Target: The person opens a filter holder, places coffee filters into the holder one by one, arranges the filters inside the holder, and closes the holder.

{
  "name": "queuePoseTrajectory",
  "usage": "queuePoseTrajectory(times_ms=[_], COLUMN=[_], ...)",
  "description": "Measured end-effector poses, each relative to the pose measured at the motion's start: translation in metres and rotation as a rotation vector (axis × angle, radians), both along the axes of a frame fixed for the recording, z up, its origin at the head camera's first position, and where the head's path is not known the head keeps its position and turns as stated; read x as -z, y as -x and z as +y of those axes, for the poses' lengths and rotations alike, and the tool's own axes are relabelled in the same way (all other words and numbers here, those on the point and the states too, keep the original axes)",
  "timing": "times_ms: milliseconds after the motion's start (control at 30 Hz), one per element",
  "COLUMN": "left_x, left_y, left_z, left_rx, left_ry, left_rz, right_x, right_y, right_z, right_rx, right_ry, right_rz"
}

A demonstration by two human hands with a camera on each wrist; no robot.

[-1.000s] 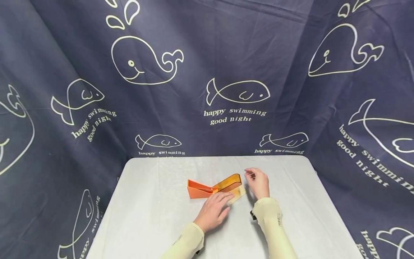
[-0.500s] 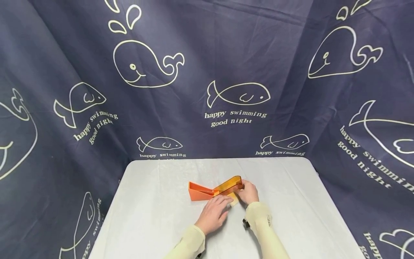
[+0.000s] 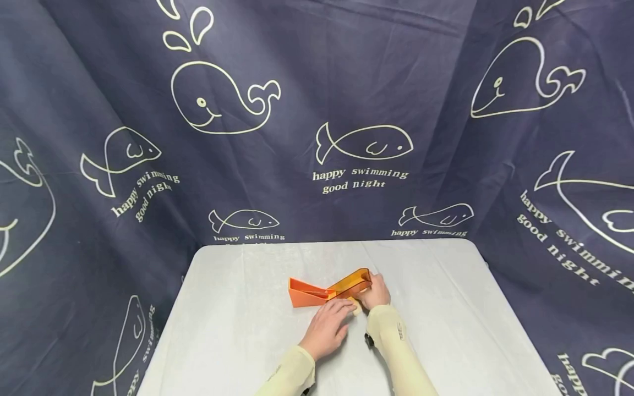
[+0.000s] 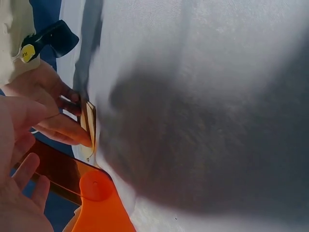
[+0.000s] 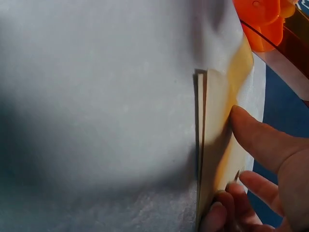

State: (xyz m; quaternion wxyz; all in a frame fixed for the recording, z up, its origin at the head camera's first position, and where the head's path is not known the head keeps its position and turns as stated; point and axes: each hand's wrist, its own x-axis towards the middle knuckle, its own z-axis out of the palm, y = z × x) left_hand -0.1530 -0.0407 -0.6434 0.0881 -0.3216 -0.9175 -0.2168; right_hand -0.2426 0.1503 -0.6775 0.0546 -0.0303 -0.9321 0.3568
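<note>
An orange wedge-shaped case [image 3: 304,297] lies on the table with its hinged amber see-through lid [image 3: 353,281] swung out to the right. In front of the lid is a pale tan flat piece [image 5: 215,111] in thin layers, like a folded sheet or small stack. My right hand [image 3: 375,292] pinches it, the thumb along its face and the other fingers curled at its near end. Near the hinge rests my left hand [image 3: 324,328], its fingers extended over the case's front edge and beside the tan piece. The hands hide part of that piece in the head view.
A white cloth covers the table [image 3: 238,330]. Dark blue curtains [image 3: 366,214] with whale and fish outlines stand behind it and at both sides. A black wrist strap [image 4: 53,41] sits on the right sleeve.
My right hand has come left and down from beside the lid's end to the tan piece, which now shows less. The left hand and the case have barely moved.
</note>
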Motion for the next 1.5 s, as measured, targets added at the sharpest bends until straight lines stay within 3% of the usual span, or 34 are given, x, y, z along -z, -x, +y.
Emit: queuePoseTrajectory(times_ms=[333, 533, 767, 933, 1100, 1333, 1500], left_x=[0.002, 0.002, 0.001, -0.001, 0.000, 0.001, -0.001], left_y=[0.005, 0.003, 0.004, 0.003, 0.003, 0.005, 0.007], left_z=[-0.003, -0.005, -0.006, -0.006, -0.006, -0.009, -0.009], left_rx=[-0.017, -0.035, -0.037, -0.039, -0.042, -0.044, -0.044], left_ry=[0.010, 0.019, 0.001, -0.001, 0.001, 0.000, -0.003], left_rz=[-0.002, -0.061, -0.085, -0.086, -0.091, -0.096, -0.099], right_x=[-0.008, -0.007, -0.008, -0.008, -0.005, -0.014, -0.018], right_y=[-0.003, -0.004, 0.000, 0.004, 0.005, 0.000, 0.002], right_z=[-0.002, -0.003, 0.008, 0.013, 0.016, 0.019, 0.026], right_rx=[0.034, 0.018, 0.084, 0.073, 0.099, 0.161, 0.093], right_ry=[0.024, 0.009, -0.050, -0.052, -0.047, -0.055, -0.049], right_rz=[-0.016, -0.018, -0.139, -0.171, -0.079, 0.004, 0.064])
